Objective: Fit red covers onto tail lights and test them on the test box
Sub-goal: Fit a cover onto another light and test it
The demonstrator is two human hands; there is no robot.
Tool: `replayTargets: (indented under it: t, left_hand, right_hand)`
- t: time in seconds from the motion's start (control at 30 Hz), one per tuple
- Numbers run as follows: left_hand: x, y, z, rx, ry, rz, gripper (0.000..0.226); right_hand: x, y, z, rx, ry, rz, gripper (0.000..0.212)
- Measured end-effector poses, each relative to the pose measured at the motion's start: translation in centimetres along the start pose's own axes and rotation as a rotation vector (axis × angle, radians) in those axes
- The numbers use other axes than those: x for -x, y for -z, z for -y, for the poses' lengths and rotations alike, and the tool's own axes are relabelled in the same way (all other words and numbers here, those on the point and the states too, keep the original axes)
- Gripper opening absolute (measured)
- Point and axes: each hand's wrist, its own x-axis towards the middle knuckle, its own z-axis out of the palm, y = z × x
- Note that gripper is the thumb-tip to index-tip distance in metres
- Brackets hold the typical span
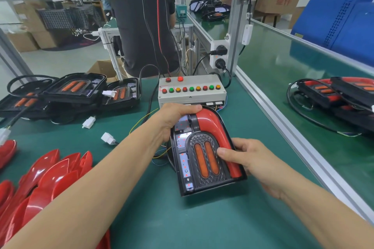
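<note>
A black tail light (202, 172) with two orange strips lies on the green mat in front of me. A curved red cover (214, 125) sits along its top and right side. My left hand (174, 119) grips the light's upper left corner, fingers over the top of the red cover. My right hand (247, 159) holds the right edge, thumb pressing near the orange strips. Small red dots glow on the light's left circuit strip. The grey test box (192, 92), with rows of red, green and yellow buttons, stands just behind the light.
Several loose red covers (50, 176) are heaped at the lower left. Bare tail lights (74, 89) with cables and white connectors (89, 122) lie at the left. More tail lights (344, 95) sit beyond the aluminium rail (283, 123) on the right. A person stands behind the bench.
</note>
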Motion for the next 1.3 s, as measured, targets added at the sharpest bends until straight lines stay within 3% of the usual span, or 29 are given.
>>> replayTargets:
  t: [0.3,0.37,0.47,0.63,0.8,0.87,0.97,1.07,1.2,1.3]
  left_hand:
    - [-0.6,0.5,0.4,0.060,-0.062,-0.031,0.016]
    - [-0.7,1.0,0.4,0.077,-0.012,-0.012,0.017]
    - [-0.6,1.6,0.5,0.071,0.013,0.000,0.037]
    - [-0.4,1.7,0.3,0.038,-0.020,0.014,0.049]
    - [-0.2,1.7,0.0,0.001,-0.044,0.048,0.055]
    - [-0.1,1.7,-0.2,-0.011,-0.056,0.058,0.043]
    - [0.0,1.5,-0.2,-0.019,-0.121,0.027,0.004]
    - [0.0,1.6,-0.1,-0.054,-0.217,0.022,0.015]
    - [0.3,1.4,-0.5,-0.240,-0.213,0.036,0.012]
    - [0.4,2.3,-1.2,-0.374,-0.193,-0.018,0.031]
  right_hand:
    - [-0.8,-0.3,-0.2,-0.014,0.019,-0.060,0.017]
    - [-0.8,-0.2,0.2,0.044,-0.006,0.038,0.031]
    - [-0.7,0.2,0.7,0.083,-0.077,0.186,0.053]
    - [-0.8,0.7,0.7,0.056,-0.123,0.112,0.031]
    - [-0.7,0.8,0.1,0.029,-0.092,0.091,0.026]
    - [-0.6,0.6,-0.2,0.022,-0.054,0.053,0.023]
    - [-0.7,0.1,-0.6,0.025,0.024,-0.028,0.022]
    - [-0.7,-0.1,-0.9,0.015,0.074,-0.056,0.024]
    - [-0.6,0.0,-0.9,0.001,0.055,-0.035,0.022]
    - [-0.9,0.8,-0.7,-0.008,-0.005,-0.023,0.022]
